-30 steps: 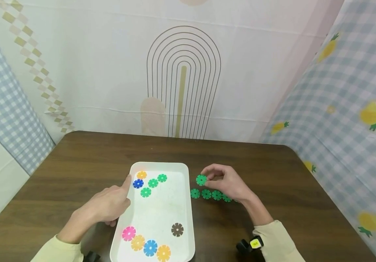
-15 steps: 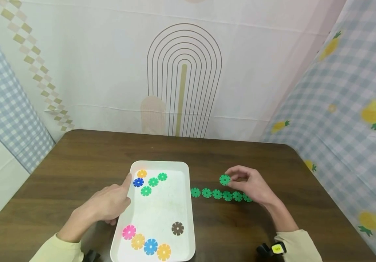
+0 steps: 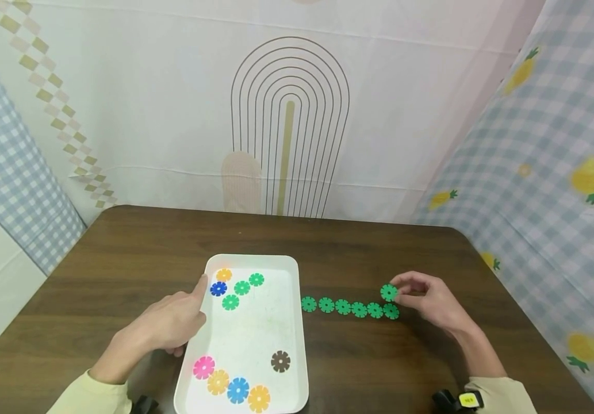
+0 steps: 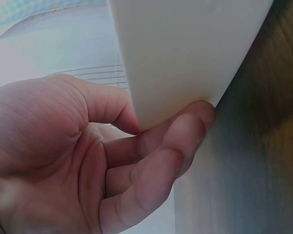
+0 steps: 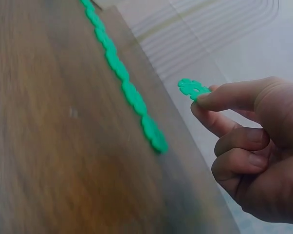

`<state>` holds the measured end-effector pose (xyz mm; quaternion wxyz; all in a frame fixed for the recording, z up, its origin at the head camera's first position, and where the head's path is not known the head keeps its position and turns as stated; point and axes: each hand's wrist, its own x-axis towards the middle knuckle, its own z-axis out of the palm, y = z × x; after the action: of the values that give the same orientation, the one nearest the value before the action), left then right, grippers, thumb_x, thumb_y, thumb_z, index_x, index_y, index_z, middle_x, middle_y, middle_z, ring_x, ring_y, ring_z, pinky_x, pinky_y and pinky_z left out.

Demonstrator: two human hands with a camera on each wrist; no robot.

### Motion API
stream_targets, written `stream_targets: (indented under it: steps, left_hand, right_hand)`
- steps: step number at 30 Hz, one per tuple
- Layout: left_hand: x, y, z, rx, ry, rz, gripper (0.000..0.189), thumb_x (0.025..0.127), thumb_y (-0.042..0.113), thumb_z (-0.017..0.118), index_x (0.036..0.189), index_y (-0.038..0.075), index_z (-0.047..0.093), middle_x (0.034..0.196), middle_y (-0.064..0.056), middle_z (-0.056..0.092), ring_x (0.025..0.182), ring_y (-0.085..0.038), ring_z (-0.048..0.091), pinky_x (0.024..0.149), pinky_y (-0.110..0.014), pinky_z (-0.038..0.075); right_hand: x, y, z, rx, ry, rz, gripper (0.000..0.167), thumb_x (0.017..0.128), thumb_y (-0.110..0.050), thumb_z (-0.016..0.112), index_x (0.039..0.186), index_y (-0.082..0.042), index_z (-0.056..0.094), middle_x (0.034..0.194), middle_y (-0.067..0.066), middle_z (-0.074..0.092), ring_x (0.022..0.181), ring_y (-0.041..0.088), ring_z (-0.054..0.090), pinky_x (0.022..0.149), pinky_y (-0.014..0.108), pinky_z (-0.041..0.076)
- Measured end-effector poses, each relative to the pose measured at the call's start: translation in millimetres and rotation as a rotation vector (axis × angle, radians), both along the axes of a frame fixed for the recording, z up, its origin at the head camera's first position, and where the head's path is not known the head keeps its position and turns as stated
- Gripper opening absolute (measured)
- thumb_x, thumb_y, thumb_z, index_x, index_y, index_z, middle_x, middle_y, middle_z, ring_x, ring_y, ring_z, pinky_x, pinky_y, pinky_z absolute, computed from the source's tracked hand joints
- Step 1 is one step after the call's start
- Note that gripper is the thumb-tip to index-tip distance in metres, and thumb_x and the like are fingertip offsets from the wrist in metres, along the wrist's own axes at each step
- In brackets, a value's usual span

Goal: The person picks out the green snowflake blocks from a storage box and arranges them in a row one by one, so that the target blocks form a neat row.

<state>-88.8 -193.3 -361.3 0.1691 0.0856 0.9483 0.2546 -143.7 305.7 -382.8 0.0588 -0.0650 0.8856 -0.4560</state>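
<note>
My right hand [image 3: 433, 299] pinches a green snowflake disc [image 3: 389, 292] between thumb and index finger, raised just above the right end of a row of green discs [image 3: 359, 309]. In the right wrist view the pinched disc [image 5: 192, 88] is tilted and apart from the row [image 5: 118, 68] lying on the table. My left hand [image 3: 172, 319] holds the left side of a white tray [image 3: 302, 345], index finger stretched along the rim. In the left wrist view, thumb and fingers meet the tray's wall [image 4: 180, 58] at its edge.
Inside the tray lie several loose discs: green [image 3: 242, 287], dark blue [image 3: 218, 288], yellow [image 3: 218, 382], pink [image 3: 203, 368], light blue [image 3: 237, 390] and brown [image 3: 280, 361]. A brown wooden table [image 3: 369, 247] bears everything, with a patterned cloth [image 3: 172, 115] hanging behind.
My right hand has moved rightward along the green row with the disc pinched, then lower toward the row's right end, uncovering the last discs. The left hand and tray stay put.
</note>
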Motion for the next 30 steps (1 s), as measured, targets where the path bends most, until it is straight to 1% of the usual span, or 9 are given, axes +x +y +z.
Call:
stream_targets:
  steps: [2, 5, 10, 15, 22, 30]
  left_hand:
    - [-0.1, 0.1, -0.2, 0.002, -0.002, 0.000, 0.084, 0.100, 0.011, 0.055, 0.167, -0.006, 0.006, 0.072, -0.005, 0.056, 0.043, -0.021, 0.058, 0.051, -0.035, 0.044]
    - [-0.1, 0.4, -0.3, 0.004, -0.001, -0.002, 0.084, 0.100, 0.011, 0.055, 0.167, -0.006, 0.007, 0.073, -0.005, 0.056, 0.043, -0.021, 0.058, 0.051, -0.035, 0.043]
    - [0.1, 0.4, -0.1, 0.000, 0.000, -0.003, 0.084, 0.100, 0.011, 0.055, 0.167, -0.006, 0.007, 0.072, -0.005, 0.056, 0.043, -0.021, 0.059, 0.051, -0.035, 0.043]
    - [0.4, -0.2, -0.4, 0.001, 0.001, -0.005, 0.083, 0.100, 0.011, 0.054, 0.167, -0.006, 0.007, 0.070, -0.005, 0.057, 0.043, -0.020, 0.059, 0.051, -0.035, 0.043]
    - [0.2, -0.4, -0.6, 0.002, 0.000, -0.010, 0.083, 0.101, 0.011, 0.054, 0.166, -0.007, 0.007, 0.067, -0.005, 0.057, 0.043, -0.020, 0.059, 0.051, -0.035, 0.043]
    - [-0.9, -0.8, -0.5, -0.001, -0.005, -0.008, 0.082, 0.101, 0.011, 0.053, 0.166, -0.006, 0.007, 0.066, -0.005, 0.057, 0.043, -0.020, 0.059, 0.049, -0.035, 0.043]
  right_hand:
    - [1.3, 7, -3.7, -0.007, -0.026, -0.011, 0.036, 0.095, -0.017, 0.078, 0.127, -0.004, 0.068, 0.100, 0.011, 0.069, 0.065, 0.009, 0.050, 0.056, 0.028, 0.043]
    - [4.2, 17, -8.8, -0.009, -0.062, -0.042, 0.037, 0.095, -0.017, 0.077, 0.128, -0.004, 0.067, 0.098, 0.008, 0.068, 0.057, 0.007, 0.043, 0.052, 0.027, 0.041]
    - [7.7, 28, -15.2, -0.013, -0.101, -0.069, 0.036, 0.095, -0.015, 0.077, 0.128, -0.004, 0.067, 0.094, 0.004, 0.070, 0.051, 0.006, 0.038, 0.049, 0.026, 0.038]
    - [8.7, 33, -19.5, -0.042, -0.147, -0.052, 0.037, 0.096, -0.014, 0.075, 0.130, -0.002, 0.065, 0.093, 0.006, 0.072, 0.048, 0.005, 0.033, 0.046, 0.025, 0.034]
    - [9.4, 37, -23.3, -0.043, -0.145, -0.051, 0.038, 0.096, -0.011, 0.074, 0.131, 0.001, 0.065, 0.091, 0.008, 0.073, 0.047, 0.005, 0.032, 0.045, 0.025, 0.033]
    - [9.6, 39, -23.4, -0.031, -0.132, -0.041, 0.035, 0.096, -0.007, 0.072, 0.129, 0.003, 0.065, 0.090, 0.008, 0.072, 0.047, 0.004, 0.031, 0.045, 0.023, 0.032]
